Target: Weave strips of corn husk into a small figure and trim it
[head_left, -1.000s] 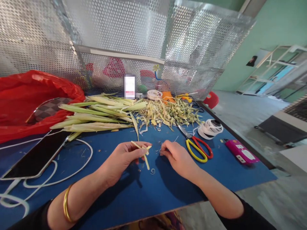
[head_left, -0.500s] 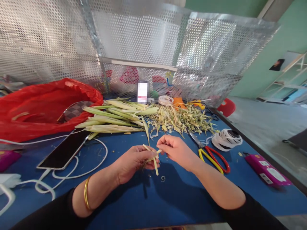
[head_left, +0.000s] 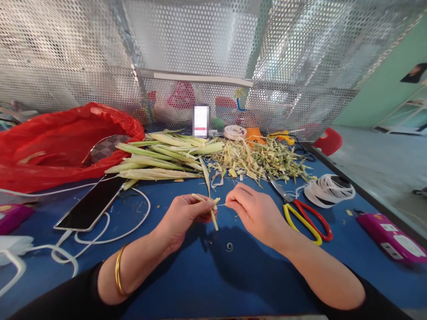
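Note:
My left hand (head_left: pixel 185 215) is closed on a small bundle of pale corn husk strips (head_left: pixel 214 219), which cross one another between thumb and fingers. From the bundle a thin white thread (head_left: pixel 221 205) runs to the right, its other end pinched in the fingertips of my right hand (head_left: pixel 255 213). Part of the bundle is hidden behind my left fingers. Beyond my hands lie long pale-green corn husks (head_left: pixel 163 155), and to their right a heap of trimmed scraps (head_left: pixel 263 160). Scissors (head_left: pixel 305 220) with one yellow and one red handle lie right of my right hand.
A cone of white thread (head_left: pixel 328 192) stands at the right, near a purple packet (head_left: pixel 388 235). On the left are an open red plastic bag (head_left: pixel 66 129), a dark phone (head_left: pixel 91 204) and a looped white cable (head_left: pixel 147 213). Behind rises a perforated metal panel (head_left: pixel 196 35).
My right hand has drawn away from the bundle to the right, and a stretch of thread now shows between the hands. The left hand keeps its hold. The view has shifted slightly.

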The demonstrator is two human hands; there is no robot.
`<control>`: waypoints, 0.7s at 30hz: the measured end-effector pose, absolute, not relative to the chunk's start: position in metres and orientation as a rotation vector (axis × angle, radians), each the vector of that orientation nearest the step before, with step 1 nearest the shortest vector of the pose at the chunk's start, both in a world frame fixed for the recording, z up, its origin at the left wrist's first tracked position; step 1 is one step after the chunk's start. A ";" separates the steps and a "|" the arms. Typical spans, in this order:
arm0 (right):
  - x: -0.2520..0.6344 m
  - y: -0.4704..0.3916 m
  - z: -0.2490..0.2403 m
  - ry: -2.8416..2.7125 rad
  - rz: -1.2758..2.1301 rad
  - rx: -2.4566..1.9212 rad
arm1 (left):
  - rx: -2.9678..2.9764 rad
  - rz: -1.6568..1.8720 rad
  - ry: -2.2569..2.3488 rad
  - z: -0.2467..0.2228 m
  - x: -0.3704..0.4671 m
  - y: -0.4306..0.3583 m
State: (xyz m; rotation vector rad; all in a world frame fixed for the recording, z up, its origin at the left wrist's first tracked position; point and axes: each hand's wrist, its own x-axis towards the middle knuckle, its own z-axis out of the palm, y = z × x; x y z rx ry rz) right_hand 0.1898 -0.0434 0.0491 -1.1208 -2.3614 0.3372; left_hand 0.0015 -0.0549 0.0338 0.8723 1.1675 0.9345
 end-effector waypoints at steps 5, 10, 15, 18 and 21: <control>0.184 -0.045 0.048 -2.397 0.337 -1.007 | 0.995 0.846 1.163 0.037 0.007 -0.060; 0.180 -0.039 0.044 -2.230 0.686 -0.975 | 1.097 0.697 1.052 0.042 0.009 -0.064; 0.177 -0.035 0.035 -1.866 1.037 -1.177 | 1.106 0.845 0.999 0.045 0.005 -0.063; 0.175 -0.037 0.033 -1.769 1.138 -1.235 | 1.112 0.926 1.008 0.044 0.004 -0.062; 0.174 -0.039 0.034 -1.771 1.138 -1.259 | 1.081 0.960 1.019 0.043 0.004 -0.063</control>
